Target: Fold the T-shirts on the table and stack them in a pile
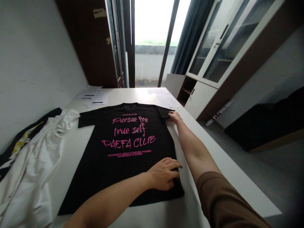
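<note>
A black T-shirt with pink lettering lies spread flat on the white table, its neckline at the far side. My left hand rests over its lower right side, fingers apart and slightly bent at the side edge. Farther off, my right hand has its fingers closed on the hem of the right sleeve. The fingertips of that hand are partly hidden by the hand itself.
To the left, a white garment lies crumpled beside a black and yellow garment. Printed papers sit at the table's far left. The table's right edge borders the floor. A white cabinet stands beyond.
</note>
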The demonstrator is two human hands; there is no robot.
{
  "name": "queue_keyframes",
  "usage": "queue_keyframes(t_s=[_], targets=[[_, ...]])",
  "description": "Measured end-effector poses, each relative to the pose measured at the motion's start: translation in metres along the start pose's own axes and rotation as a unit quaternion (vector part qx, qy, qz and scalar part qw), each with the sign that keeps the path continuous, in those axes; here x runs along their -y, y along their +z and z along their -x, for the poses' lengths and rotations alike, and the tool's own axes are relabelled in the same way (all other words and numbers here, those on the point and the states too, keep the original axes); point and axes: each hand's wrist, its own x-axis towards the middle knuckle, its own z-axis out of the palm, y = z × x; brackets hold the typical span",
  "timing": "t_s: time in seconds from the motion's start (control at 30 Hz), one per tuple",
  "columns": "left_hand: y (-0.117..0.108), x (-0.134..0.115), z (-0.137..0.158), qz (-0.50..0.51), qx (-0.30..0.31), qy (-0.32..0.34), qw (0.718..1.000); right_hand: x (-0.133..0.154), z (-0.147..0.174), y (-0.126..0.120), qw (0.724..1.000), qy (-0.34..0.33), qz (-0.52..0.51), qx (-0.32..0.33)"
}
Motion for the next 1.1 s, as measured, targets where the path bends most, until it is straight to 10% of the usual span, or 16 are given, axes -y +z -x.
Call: queue_keyframes(t_s=[1.1], targets=[[-0.012,-0.006,-0.002,-0.077,0.041,0.008,0.996,0.005,-0.053,0.005,0.983,-0.157,0.093,-0.006]])
